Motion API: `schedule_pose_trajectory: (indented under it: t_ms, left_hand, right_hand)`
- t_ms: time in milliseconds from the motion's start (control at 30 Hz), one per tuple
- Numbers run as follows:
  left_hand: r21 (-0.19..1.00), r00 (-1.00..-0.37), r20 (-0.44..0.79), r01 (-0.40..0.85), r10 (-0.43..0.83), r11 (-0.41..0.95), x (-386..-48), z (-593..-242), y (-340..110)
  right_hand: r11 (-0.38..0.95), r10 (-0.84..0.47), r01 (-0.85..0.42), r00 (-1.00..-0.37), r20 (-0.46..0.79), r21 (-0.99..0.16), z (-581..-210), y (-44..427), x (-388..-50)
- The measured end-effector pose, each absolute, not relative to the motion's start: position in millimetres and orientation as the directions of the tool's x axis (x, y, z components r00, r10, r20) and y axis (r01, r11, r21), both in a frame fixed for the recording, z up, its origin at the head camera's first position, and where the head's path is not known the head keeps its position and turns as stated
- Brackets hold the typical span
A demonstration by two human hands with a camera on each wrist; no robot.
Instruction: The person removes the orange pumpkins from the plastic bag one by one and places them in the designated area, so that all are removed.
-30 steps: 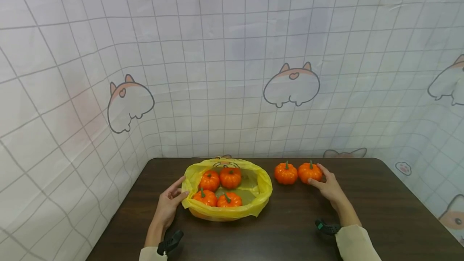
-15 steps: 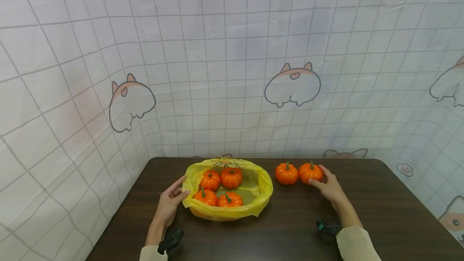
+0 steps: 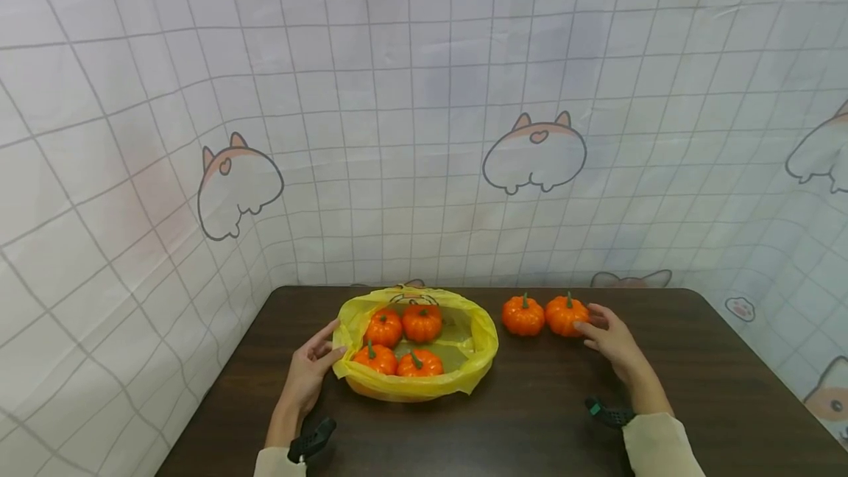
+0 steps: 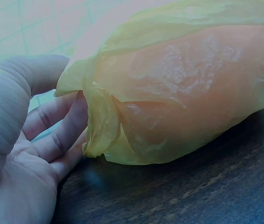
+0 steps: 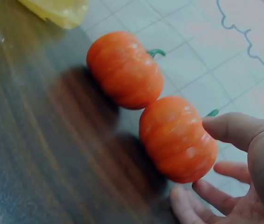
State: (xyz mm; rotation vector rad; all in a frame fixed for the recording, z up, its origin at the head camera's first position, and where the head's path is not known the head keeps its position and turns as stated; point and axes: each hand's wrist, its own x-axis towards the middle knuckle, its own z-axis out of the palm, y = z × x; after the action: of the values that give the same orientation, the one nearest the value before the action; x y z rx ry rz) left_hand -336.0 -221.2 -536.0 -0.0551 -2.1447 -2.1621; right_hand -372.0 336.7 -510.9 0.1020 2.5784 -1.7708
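Observation:
A yellow plastic bag (image 3: 482, 355) lies with its mouth spread wide, and several small orange pumpkins (image 3: 422, 324) sit inside it. At its left edge my left hand (image 3: 308, 370) holds the rim between thumb and fingers; the bag's folds hide part of the fingertips in the left wrist view. Two more pumpkins stand side by side to the right of the bag: a left pumpkin (image 3: 523, 316) and a right pumpkin (image 3: 565, 316). Beside the right one is my right hand (image 3: 615, 343), fingers spread and loosely bent, thumb (image 5: 234, 128) close to its surface.
Everything stands on a dark wood-grain table (image 3: 530, 418). A pale grid-patterned cloth (image 3: 397, 227) with cartoon dogs hangs behind and at both sides. Each wrist wears a black band, such as the right band (image 3: 608, 414).
My right hand has loosened and drawn slightly to the right from the right pumpkin, which stays in place. The left hand and the bag have stayed put.

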Motion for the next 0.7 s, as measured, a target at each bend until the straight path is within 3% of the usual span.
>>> schedule_pose_trajectory:
  t_ms: [267, 700]
  left_hand:
    - [0.996, -0.995, 0.086, 0.086, -0.048, -0.016, -336.1, -533.8, -220.5]
    - [0.996, -0.995, 0.084, 0.085, -0.049, -0.019, -335.2, -534.8, -220.3]
  right_hand:
    - [0.369, 0.193, 0.038, -0.981, 0.036, -0.929, -476.8, 329.4, -363.1]
    - [0.488, 0.0, -0.2, -0.974, 0.229, -0.85, -428.1, 288.1, -345.7]
